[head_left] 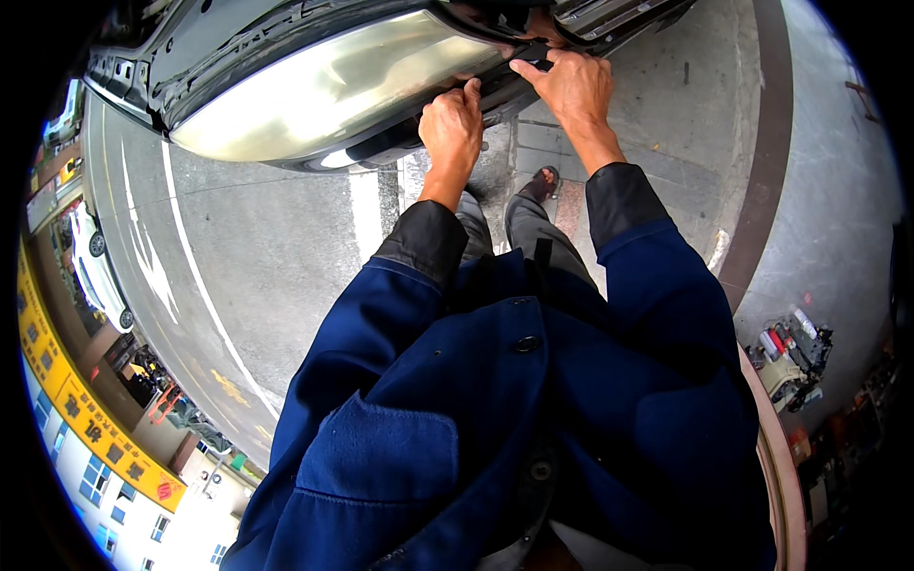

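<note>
A large, yellowed headlight (314, 90) of a dark car stretches across the upper left. Just below its right end runs a black trim edge (500, 84) of the car's front. My left hand (451, 126) is closed against this edge, thumb side up, with its fingertips partly hidden. Farther right, my right hand (575, 88) has its fingers curled over the same trim, and its thumb points left along it. What lies under the fingers of both hands is hidden. Dark cuffs of my blue jacket (381, 447) surround both wrists.
Grey pavement (276, 219) with white painted lines lies beneath the car. A brown strip (766, 152) borders a smoother floor on the right, where a pile of parts and tools (790, 357) sits. At far left a white car (97, 262) is parked near a yellow sign (86, 409).
</note>
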The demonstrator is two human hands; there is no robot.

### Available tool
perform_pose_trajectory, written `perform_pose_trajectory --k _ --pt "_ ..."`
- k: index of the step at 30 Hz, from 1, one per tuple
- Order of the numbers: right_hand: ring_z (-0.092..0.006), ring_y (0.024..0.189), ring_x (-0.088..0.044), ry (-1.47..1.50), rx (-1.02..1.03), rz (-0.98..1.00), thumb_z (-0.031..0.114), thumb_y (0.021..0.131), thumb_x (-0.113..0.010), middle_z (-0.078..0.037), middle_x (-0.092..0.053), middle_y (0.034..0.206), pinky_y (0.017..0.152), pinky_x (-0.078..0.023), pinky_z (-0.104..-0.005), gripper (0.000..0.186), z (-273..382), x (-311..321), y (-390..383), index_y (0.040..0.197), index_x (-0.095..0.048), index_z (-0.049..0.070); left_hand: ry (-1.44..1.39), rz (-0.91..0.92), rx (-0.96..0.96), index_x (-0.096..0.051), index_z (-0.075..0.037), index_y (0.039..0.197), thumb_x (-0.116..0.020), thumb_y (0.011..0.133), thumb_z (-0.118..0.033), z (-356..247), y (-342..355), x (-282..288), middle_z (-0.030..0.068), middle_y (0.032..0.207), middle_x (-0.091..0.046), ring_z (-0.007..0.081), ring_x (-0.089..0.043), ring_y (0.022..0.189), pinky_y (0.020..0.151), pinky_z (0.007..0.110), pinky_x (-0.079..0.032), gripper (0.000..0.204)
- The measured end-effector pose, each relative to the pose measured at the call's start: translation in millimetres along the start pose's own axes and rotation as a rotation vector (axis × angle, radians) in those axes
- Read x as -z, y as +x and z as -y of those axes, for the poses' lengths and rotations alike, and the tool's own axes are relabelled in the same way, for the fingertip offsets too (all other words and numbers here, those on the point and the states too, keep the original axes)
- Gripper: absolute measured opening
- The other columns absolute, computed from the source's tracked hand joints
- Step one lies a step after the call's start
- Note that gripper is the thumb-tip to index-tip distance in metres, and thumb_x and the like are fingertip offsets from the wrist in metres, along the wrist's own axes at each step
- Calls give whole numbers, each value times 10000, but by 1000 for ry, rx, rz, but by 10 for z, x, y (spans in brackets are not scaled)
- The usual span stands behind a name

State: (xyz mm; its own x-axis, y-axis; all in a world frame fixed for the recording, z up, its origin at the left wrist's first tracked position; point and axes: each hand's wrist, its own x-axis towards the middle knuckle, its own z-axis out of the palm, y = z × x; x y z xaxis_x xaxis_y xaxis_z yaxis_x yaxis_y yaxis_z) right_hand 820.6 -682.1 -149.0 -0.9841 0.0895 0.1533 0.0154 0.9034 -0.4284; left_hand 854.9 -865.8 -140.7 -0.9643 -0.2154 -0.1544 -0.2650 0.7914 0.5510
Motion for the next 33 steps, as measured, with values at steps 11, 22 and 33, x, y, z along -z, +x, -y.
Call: perform_pose_trajectory --k 11,22,33 --pt "-347 749 -723 27 -25 -34 641 773 -805 -177 -752 768 873 -504 -434 614 -24 -87 -4 921 -817 46 -129 129 36 -736 15 764 -614 1032 -446 -98 83 -41 94 597 -712 198 -728 553 615 319 -573 547" --pt "-287 685 -724 316 -294 247 606 759 -847 -146 -733 705 671 -569 -402 572 22 301 -184 950 -815 68 -531 178 230 -721 83 833 -692 1015 -396 58 -15 211 143 648 -713 188 -701 544 512 292 -570 513" --pt "-341 679 -722 230 -179 45 534 758 -858 -144 -720 674 679 -573 -421 432 -20 66 -47 900 -832 127 -427 137 236 -718 76 791 -655 1033 -347 -57 -31 209 127 624 -707 171 -696 523 515 293 -558 491"
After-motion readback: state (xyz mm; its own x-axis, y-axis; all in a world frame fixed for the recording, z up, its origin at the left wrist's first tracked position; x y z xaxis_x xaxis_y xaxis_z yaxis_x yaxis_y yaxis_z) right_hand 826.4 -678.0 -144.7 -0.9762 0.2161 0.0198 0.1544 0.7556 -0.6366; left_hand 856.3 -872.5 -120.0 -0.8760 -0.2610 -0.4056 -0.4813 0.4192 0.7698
